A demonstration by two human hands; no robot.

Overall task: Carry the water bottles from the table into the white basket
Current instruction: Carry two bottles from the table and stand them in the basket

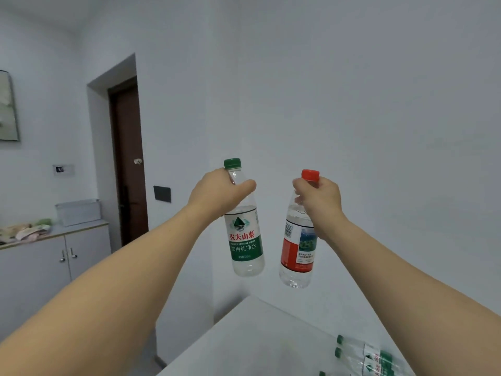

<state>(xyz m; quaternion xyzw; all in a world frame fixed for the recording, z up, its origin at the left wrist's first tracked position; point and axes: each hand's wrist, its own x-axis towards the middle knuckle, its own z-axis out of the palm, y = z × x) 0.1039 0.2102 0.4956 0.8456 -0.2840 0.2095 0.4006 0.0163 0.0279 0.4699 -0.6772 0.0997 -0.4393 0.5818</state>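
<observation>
My left hand (217, 192) grips the neck of a clear water bottle with a green cap and green label (246, 244), held upright in the air. My right hand (320, 203) grips the neck of a second bottle with a red cap and red label (296, 253), also hanging upright, just right of the first. Both are raised well above the white table (257, 340). More green-capped bottles (371, 354) lie on their sides at the table's lower right. The white basket (78, 212) stands on a cabinet top far to the left.
A grey cabinet (46, 264) with two doors runs along the left wall, with crumpled bags (29, 230) on top beside the basket. A dark brown door (128, 164) stands behind it. A white wall lies straight ahead.
</observation>
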